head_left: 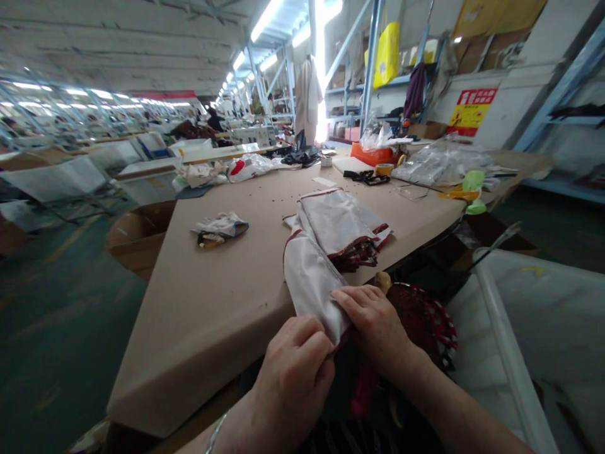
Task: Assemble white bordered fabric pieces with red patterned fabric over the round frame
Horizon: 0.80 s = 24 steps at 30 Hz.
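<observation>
A white fabric piece with dark red trim (pixel 321 252) lies across the near edge of the brown table (pixel 227 277) and hangs toward me. My left hand (pixel 293 372) is closed, pinching the lower end of this cloth. My right hand (pixel 373 321) lies on the same end, fingers pressed over the cloth and gripping it. Under the white layer, red patterned fabric (pixel 359 255) shows at the table's edge, and more red lacy fabric (pixel 425 321) sits below my right hand.
A small crumpled cloth scrap (pixel 220 228) lies on the table to the left. Plastic bags (pixel 439 165), an orange container (pixel 375 154), tape roll and black items crowd the far end. A white bin (pixel 543 340) stands at my right, a cardboard box (pixel 139 236) on the floor at left.
</observation>
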### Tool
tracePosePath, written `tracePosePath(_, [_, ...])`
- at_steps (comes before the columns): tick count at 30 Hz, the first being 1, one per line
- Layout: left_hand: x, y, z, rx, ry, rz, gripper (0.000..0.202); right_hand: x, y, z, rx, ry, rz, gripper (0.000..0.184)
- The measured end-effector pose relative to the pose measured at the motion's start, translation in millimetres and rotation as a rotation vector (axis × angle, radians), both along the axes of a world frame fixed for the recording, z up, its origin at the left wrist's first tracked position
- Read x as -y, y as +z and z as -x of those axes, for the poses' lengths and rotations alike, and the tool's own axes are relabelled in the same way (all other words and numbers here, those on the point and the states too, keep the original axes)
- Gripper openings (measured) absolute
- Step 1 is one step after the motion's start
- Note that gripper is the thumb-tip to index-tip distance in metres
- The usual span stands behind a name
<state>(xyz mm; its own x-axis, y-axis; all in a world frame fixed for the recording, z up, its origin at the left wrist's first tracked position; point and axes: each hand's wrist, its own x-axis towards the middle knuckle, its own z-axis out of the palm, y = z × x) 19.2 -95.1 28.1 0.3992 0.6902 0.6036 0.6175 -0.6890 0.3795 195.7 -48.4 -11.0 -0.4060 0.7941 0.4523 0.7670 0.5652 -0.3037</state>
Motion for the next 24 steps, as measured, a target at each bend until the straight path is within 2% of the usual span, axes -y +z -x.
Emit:
tracePosePath(3, [5,-16.9,11,-0.004,0.022,0.057,0.021,-1,-4.5,-20,-0.022,-0.147,0.101,0.043])
tracePosePath(5, [2,-37.8,16,0.021,0.074,0.169,0.018,9,-9.1,-32,-0.097,-0.160,0.125,0.049])
tracePosePath(7, [-5,-64.6,14,0.132,0.141,0.376,0.015,25,-18.3,-40,-0.099,-0.123,0.104,0.055])
tracePosePath(9, [-12,-91.0,4,0.378,0.204,0.667,0.010,42,-35.1,-41,0.020,-0.129,0.153,0.051])
tracePosePath(10, [-14,-101.9,-4,0.542,0.224,0.821,0.007,50,-46.5,-39,0.107,-0.153,0.239,0.045])
tracePosePath(12, [-16,-117.1,-23,0.883,0.247,1.084,0.004,62,-73.6,-35,0.256,-0.199,0.497,0.032])
tracePosePath(14, [-17,-125.0,-41,1.139,0.245,1.279,0.014,69,-100.9,-32,0.251,-0.201,0.742,0.024])
tracePosePath(16, [-19,-130.6,-54,1.289,0.230,1.422,0.019,69,-121.1,-35,0.026,-0.187,0.899,0.019])
tracePosePath(18, [-22,-137.4,-60,1.326,0.218,1.501,0.020,63,-130.0,-43,-0.407,-0.214,1.010,0.019])
tracePosePath(20, [-24,-143.3,-64,1.193,0.175,1.538,0.021,54,-128.4,-53,-0.993,-0.269,1.082,0.022])
tracePosePath(22, [-26,-142.5,-66,0.978,0.070,1.600,0.025,46,-119.7,-60,-1.521,-0.300,1.100,0.022])
tracePosePath(24, [-32,-130.6,-70,0.887,-0.053,1.676,0.032,42,-106.0,-62,-1.747,-0.251,1.123,0.022])
